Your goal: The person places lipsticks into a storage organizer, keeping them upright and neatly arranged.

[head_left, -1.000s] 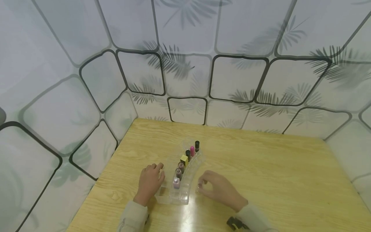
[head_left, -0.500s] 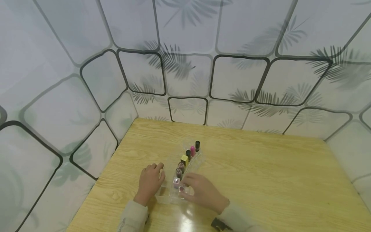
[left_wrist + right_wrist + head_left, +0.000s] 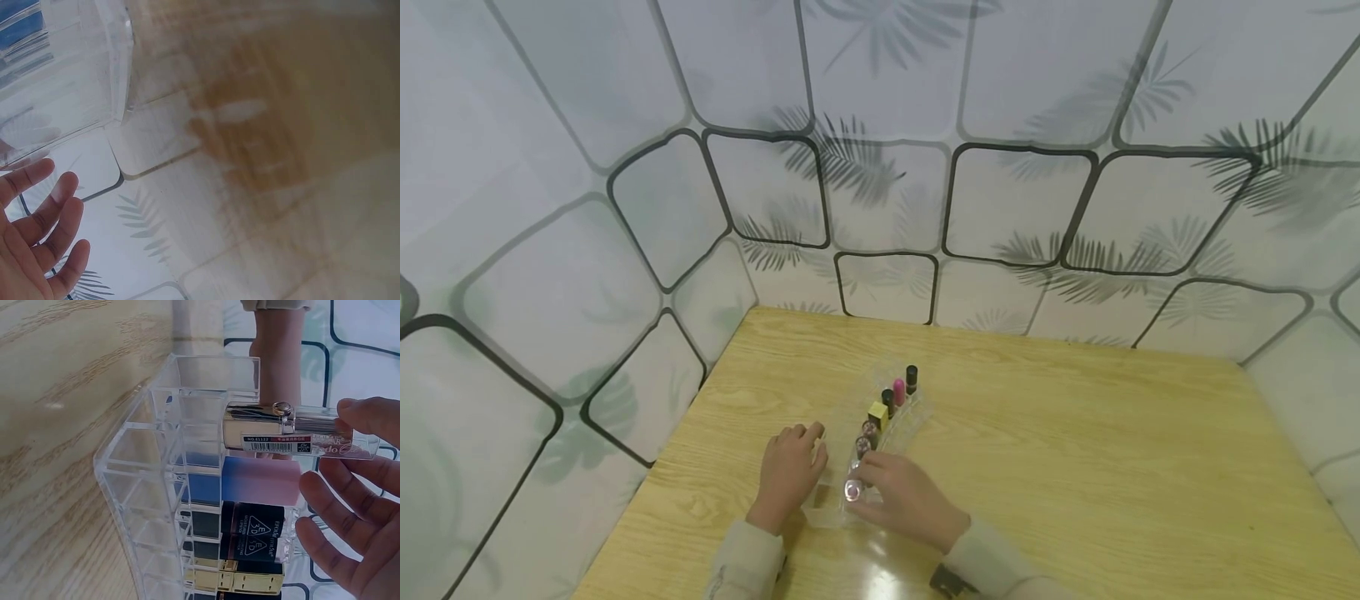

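Observation:
A clear acrylic lipstick rack with a curved, stepped shape stands on the table. My right hand is over its near end and pinches a lipstick between thumb and fingers. This tube has a clear cap, a gold band and a barcode label; its lower end is at the endmost slot of the row. Right beside it sits a pink-and-blue lipstick, then black lipsticks with white print. My left hand lies along the rack's left side, fingers relaxed near the clear wall.
Farther along the row stand a yellow-topped lipstick, a bright pink one and a black one at the far end. The wood-grain table meets a patterned cloth wall at the back and left.
My right hand has moved left from the table beside the rack to over its near end, carrying the lipstick. The left hand has stayed in place.

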The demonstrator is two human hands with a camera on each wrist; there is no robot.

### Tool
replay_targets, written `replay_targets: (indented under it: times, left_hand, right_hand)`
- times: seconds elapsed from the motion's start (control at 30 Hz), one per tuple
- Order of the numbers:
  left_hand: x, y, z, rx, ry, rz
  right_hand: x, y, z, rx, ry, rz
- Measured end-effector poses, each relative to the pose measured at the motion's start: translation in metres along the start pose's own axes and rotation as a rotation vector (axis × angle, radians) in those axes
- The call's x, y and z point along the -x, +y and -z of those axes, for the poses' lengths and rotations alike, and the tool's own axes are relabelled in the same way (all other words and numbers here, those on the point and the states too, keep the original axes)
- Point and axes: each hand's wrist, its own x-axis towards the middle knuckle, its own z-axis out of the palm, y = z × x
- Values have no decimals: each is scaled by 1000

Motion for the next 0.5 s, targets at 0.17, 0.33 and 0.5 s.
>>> replay_targets:
  times: [0.17,0.33,0.5]
  left_hand:
    - [0,1,1,-4,-3,5]
    - [-1,1,1,-12,-6,7]
    - [-1,2,2,-18,-16,7]
  right_hand:
    - [-1,1,-3,-7,-3,-8]
    - [-3,2,-5,10,-19,-20]
    - [-4,2,-5,46,-28,-21]
